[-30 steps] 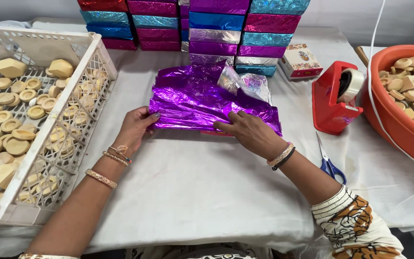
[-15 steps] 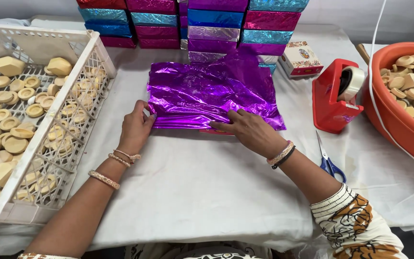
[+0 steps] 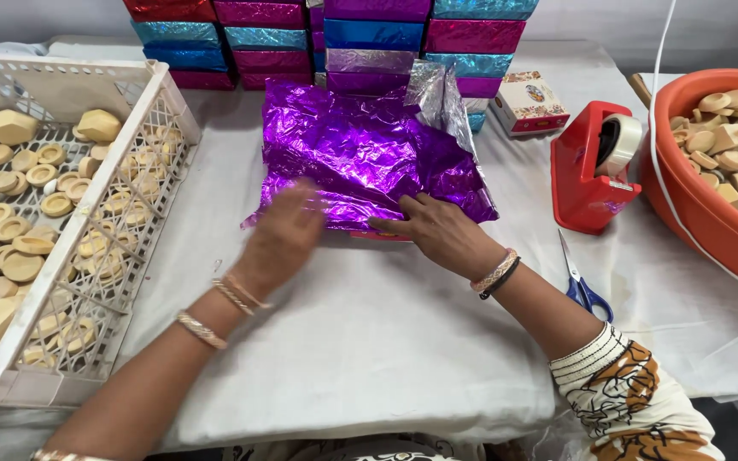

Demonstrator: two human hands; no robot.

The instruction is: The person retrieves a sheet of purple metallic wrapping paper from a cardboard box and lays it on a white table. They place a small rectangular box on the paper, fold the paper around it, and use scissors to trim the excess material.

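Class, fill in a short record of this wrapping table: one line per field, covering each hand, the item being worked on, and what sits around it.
Left hand: left hand, blurred, over the near edge of the purple foil sheet
Right hand: right hand, fingers flat, pressing the foil's near edge
Left side: white crate of tan wooden pieces
Right side: red tape dispenser, blue-handled scissors, orange tub
Back: stacked foil-wrapped boxes
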